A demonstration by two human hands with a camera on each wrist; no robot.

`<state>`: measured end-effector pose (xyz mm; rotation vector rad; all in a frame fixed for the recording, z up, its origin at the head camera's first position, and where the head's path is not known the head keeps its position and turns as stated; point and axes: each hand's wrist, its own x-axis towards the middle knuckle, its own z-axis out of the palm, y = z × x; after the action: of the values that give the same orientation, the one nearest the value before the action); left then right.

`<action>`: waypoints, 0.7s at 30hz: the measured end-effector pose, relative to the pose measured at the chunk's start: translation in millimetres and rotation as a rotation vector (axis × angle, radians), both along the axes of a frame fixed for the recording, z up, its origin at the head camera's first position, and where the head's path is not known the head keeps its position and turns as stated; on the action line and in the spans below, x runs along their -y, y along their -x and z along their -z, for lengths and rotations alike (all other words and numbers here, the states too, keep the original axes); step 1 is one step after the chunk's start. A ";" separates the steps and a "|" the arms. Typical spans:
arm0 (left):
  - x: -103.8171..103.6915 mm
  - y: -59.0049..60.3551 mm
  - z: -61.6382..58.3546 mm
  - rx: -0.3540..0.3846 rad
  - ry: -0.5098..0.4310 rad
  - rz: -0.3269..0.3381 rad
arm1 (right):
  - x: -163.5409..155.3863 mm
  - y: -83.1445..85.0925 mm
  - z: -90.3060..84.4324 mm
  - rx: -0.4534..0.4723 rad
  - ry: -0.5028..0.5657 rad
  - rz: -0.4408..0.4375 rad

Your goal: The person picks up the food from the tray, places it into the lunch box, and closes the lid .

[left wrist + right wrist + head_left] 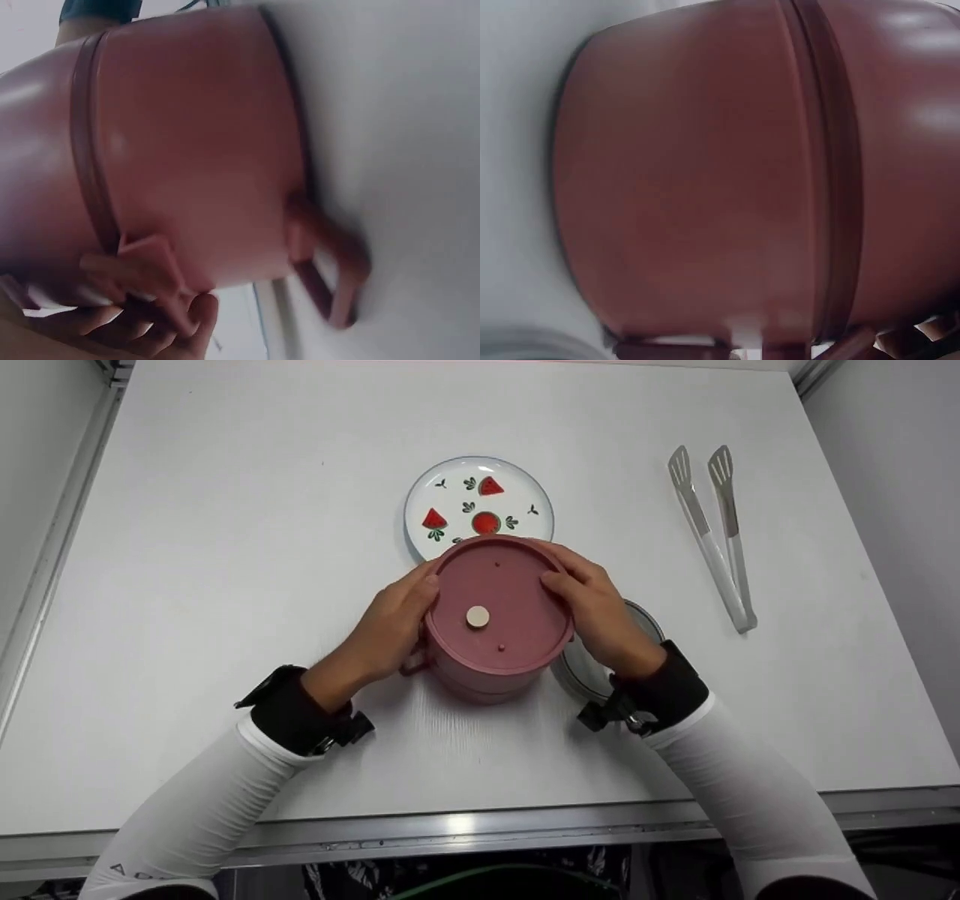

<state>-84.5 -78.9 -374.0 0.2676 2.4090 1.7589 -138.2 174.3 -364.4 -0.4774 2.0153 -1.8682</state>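
Observation:
Between both hands is a pink lidded pot (499, 615), with a small cream knob (478, 617) on its round top. My left hand (386, 622) grips its left side, thumb at the lid's rim. On the right side, my right hand (600, 611) holds it with the thumb over the rim. The left wrist view shows two stacked sections of the pot (195, 150), joined at a dark seam, with loop handles (341, 277) low on the side. Curled fingers (199, 330) reach around by the upper handle. The pot's wall (690, 172) fills most of the right wrist view.
Behind the pot lies a white plate (517, 484) with watermelon drawings, its near edge covered. A round grey dish or lid (589, 671) sits partly under the right hand. Metal tongs (716, 559) lie spread at the right. The table's front edge (465, 823) runs below the forearms.

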 end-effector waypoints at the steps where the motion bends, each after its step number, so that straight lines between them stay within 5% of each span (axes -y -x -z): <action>1: 0.7 -0.4 -2.2 0.012 0.037 -0.001 | 0.1 1.0 -0.3 0.001 0.004 0.002; 7: -1.0 -3.4 -10.6 0.040 0.109 0.001 | 0.7 4.5 -5.0 0.030 0.084 0.004; 21: -9.2 -13.7 -14.4 -0.062 0.192 -0.028 | -2.6 5.7 -10.9 0.120 0.110 0.003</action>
<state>-70.9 -69.8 -359.7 0.2697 2.6142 1.5370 -143.9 176.9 -353.5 -0.3821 1.8448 -1.9678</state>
